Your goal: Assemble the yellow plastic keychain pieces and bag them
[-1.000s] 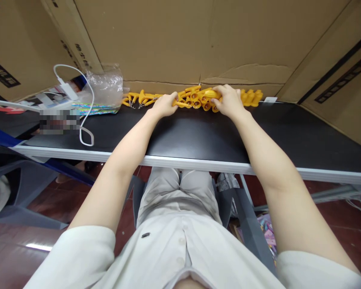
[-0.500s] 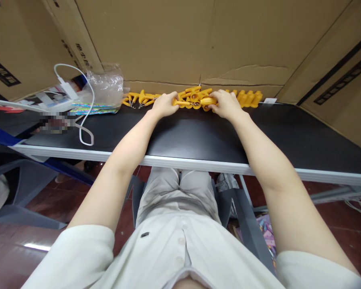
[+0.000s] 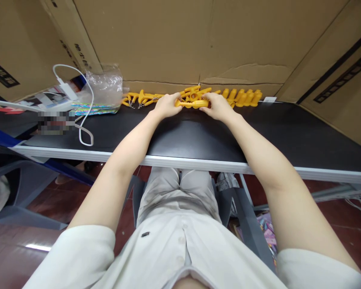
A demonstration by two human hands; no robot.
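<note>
At the far edge of the black table [image 3: 198, 136], my left hand [image 3: 166, 106] and my right hand [image 3: 216, 106] grip the two ends of one yellow plastic piece [image 3: 192, 104] between them. Behind them lies a heap of similar yellow pieces [image 3: 195, 93]. A row of yellow parts [image 3: 243, 97] stands to the right of my right hand. More yellow pieces with small metal chains [image 3: 140, 98] lie to the left of my left hand.
Cardboard sheets [image 3: 174, 40] wall the back of the table. At the left are a clear plastic bag [image 3: 105, 86], a white charger with cable [image 3: 78, 104] and colourful packets [image 3: 90, 109]. A grey chair [image 3: 24, 188] stands on the floor at left.
My right hand has moved left, away from the row of yellow parts, bringing a yellow piece to my left hand; both hands now hold it together.
</note>
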